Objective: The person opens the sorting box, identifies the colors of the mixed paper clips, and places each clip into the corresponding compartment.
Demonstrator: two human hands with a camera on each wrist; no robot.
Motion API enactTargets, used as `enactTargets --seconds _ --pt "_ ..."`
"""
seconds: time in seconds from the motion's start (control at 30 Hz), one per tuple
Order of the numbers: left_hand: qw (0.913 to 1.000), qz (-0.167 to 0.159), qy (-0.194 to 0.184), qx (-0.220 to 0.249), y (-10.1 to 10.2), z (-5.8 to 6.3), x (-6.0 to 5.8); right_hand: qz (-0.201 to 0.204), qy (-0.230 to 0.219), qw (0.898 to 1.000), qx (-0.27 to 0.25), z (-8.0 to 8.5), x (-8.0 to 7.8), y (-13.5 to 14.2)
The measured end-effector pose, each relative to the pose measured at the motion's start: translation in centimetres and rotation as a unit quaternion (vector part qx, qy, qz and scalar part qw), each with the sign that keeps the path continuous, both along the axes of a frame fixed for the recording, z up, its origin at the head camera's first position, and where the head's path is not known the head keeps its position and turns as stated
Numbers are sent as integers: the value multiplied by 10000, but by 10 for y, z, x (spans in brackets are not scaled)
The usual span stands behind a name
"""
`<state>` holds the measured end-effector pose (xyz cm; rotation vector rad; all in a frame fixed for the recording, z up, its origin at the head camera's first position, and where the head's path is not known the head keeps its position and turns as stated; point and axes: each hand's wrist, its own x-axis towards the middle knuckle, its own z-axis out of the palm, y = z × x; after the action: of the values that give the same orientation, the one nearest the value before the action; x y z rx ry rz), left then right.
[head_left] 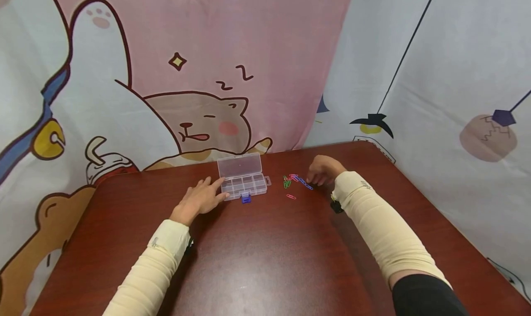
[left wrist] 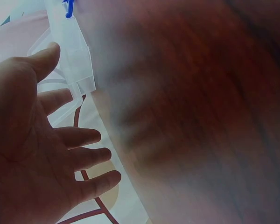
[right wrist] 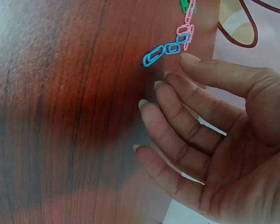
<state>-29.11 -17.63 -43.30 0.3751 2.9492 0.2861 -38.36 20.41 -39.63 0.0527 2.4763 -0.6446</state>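
Observation:
A clear plastic compartment box [head_left: 239, 167] with a blue latch [head_left: 246, 198] stands on the table, its lid raised. My left hand [head_left: 201, 197] is at its left side, fingers spread and fairly straight. In the left wrist view, thumb and index finger are beside the box wall [left wrist: 78, 58]; whether they touch it I cannot tell. To the box's right lie blue paper clips [head_left: 307, 184], green paper clips [head_left: 287, 184] and pink paper clips. My right hand [head_left: 324, 169] hovers just right of them, fingers loosely bent. The right wrist view shows nothing between its fingers, near the blue clips [right wrist: 171, 48].
One pink paper clip [head_left: 291, 196] lies apart, nearer to me than the others. The dark red-brown wooden table [head_left: 265, 251] ends at a cartoon-printed curtain [head_left: 282, 76] behind and on both sides.

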Motion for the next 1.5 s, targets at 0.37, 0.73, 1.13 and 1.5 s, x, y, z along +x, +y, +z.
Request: enactTargets --seconds 0.37,0.73,1.13,1.5 --pt "10000 5 -59 8 -1 0 -1 686 87 9920 1053 -7 0 -20" --pt "9999 35 -133 4 2 -1 -1 -210 -859 9926 -834 -15 -3 -2" --pt "9998 65 -169 17 1 2 -2 -1646 -1764 9047 -3513 -22 -7 1" --pt "9998 57 -196 4 2 2 -1 -1781 -1820 8781 -4051 -13 -10 -60"
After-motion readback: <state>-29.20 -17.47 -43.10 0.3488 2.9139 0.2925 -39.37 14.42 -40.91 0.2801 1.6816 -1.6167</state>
